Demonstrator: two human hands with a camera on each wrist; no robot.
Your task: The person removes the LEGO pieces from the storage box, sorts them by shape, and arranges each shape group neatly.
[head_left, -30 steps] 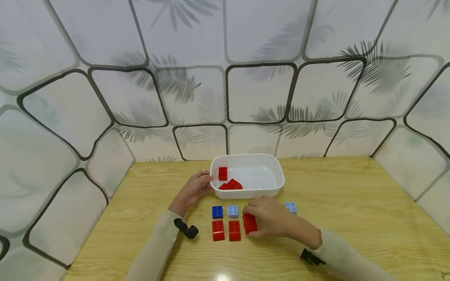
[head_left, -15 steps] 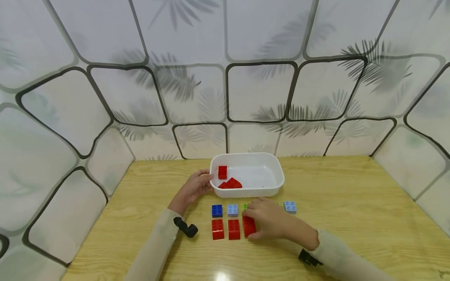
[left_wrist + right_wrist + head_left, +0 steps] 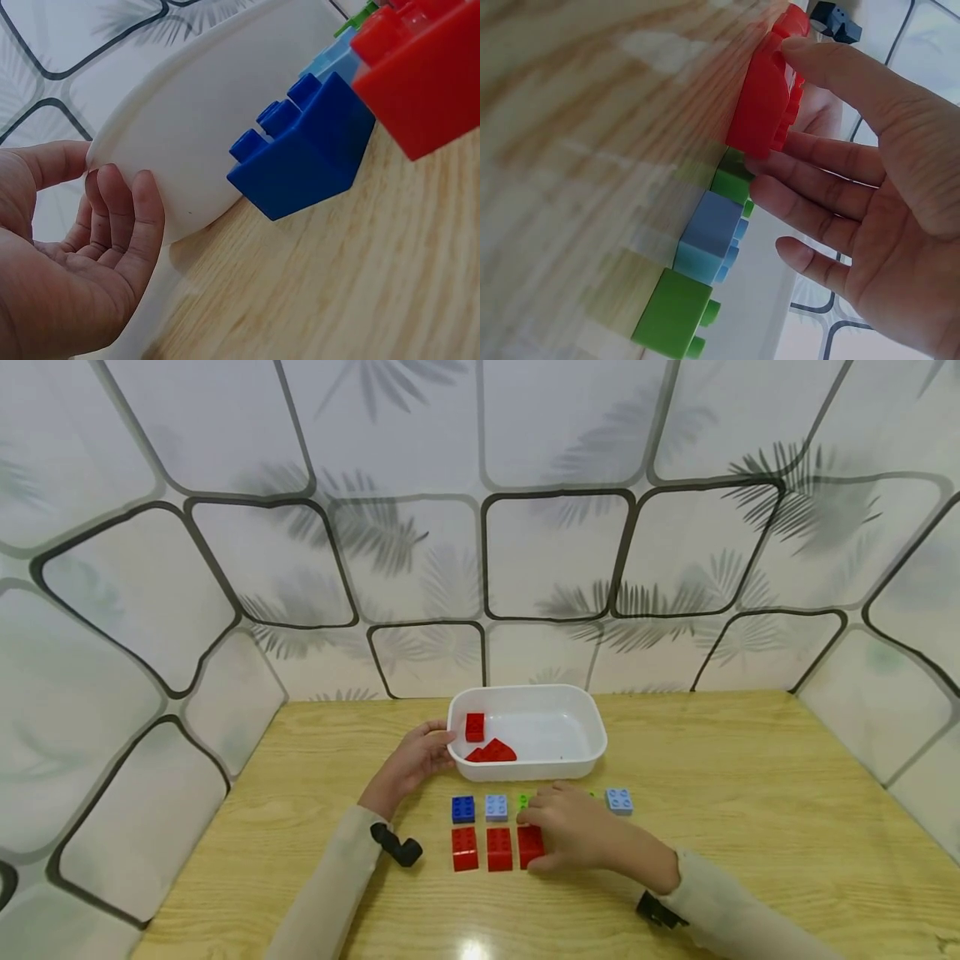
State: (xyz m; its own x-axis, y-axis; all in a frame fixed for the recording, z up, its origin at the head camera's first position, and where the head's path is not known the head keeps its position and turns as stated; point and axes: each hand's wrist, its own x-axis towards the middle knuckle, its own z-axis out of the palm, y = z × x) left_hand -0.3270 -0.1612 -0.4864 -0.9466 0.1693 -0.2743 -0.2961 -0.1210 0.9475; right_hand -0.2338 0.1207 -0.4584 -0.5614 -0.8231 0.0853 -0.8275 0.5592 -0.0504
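My left hand grips the left end of a white plastic tub, thumb at the rim and fingers curled against the outer wall in the left wrist view. Between thumb and fingers, my right hand holds a red toy building brick with a curved side, low at the table. It stands at the right end of a row with two similar red bricks. Behind them are a dark blue brick, a light blue brick and a green brick, partly hidden by the right hand.
Inside the tub lie a red brick and some red wedge-like pieces. Another light blue brick sits right of the right hand. The right wrist view shows a further green brick. A patterned cloth wall rises behind the wooden table.
The red brick in my right hand has straightened and shifted slightly left, closer in line with the other two. The left hand and the tub have stayed in place.
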